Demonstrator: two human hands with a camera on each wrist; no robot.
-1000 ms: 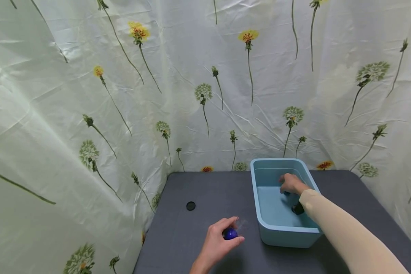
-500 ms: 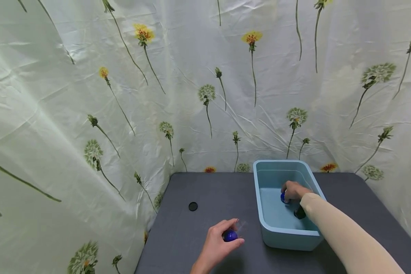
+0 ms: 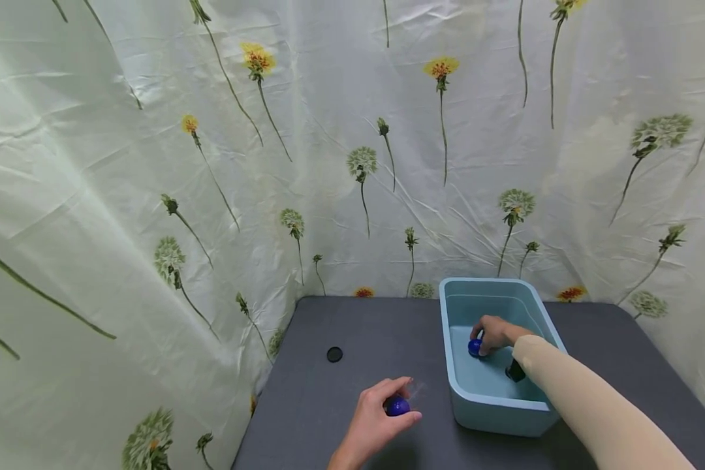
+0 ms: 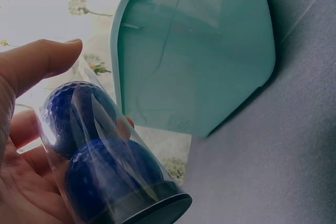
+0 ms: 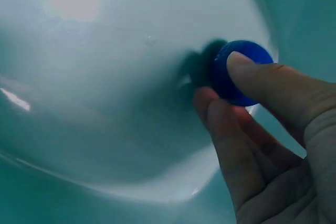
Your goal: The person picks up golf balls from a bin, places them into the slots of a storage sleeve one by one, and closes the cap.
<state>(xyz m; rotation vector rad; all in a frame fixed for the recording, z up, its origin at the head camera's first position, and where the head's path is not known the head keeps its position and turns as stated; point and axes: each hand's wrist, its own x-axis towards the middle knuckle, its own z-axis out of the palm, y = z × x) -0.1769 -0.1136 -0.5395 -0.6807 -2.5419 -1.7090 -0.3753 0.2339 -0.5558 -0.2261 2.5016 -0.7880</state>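
Note:
My left hand point(image 3: 373, 418) holds a clear plastic tube point(image 4: 169, 184) above the table, left of the light-blue bin point(image 3: 499, 399). Inside the tube, one blue golf ball point(image 4: 79, 114) sits over another blue golf ball point(image 4: 107, 177), and a dark cap point(image 4: 163, 211) closes the lower end. The tube leans in the left wrist view. Reaching down into the bin, my right hand point(image 3: 496, 333) pinches a separate blue ball point(image 5: 239, 77) between thumb and fingers, close to the bin floor. The fingers cover part of that ball.
A small black round lid point(image 3: 334, 354) lies on the dark grey table point(image 3: 382, 326) at the left. The bin's walls surround my right hand. Behind the table hangs a pale curtain point(image 3: 305, 196) with printed dandelions.
Within the bin, my right hand has moved left and a little nearer, and the blue ball in its fingers has come into view. My left hand keeps its hold on the tube.

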